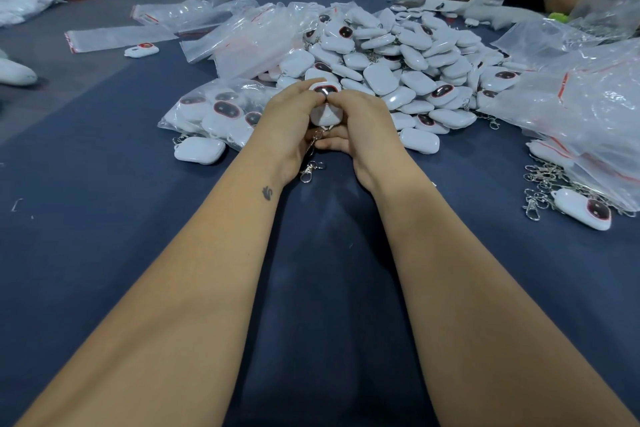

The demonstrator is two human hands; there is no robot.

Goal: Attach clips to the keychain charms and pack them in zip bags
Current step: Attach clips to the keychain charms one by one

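- I'm watching the clip-attaching step: left hand [287, 121] and right hand [360, 125] both pinching one white charm [323, 104] above the desk [104, 218].
- Clip [310, 168] is dangling below (looks hooked on already?).
- Next I'm guessing it's needing a zip bag [117, 36], lying well off left.

My left hand [291, 121] and right hand [360, 128] gripping one white charm [323, 104] together, metal clip [310, 170] dangling below, charm pile [408, 66] behind on my blue worktop [104, 218], zip bags [249, 35] alongside.
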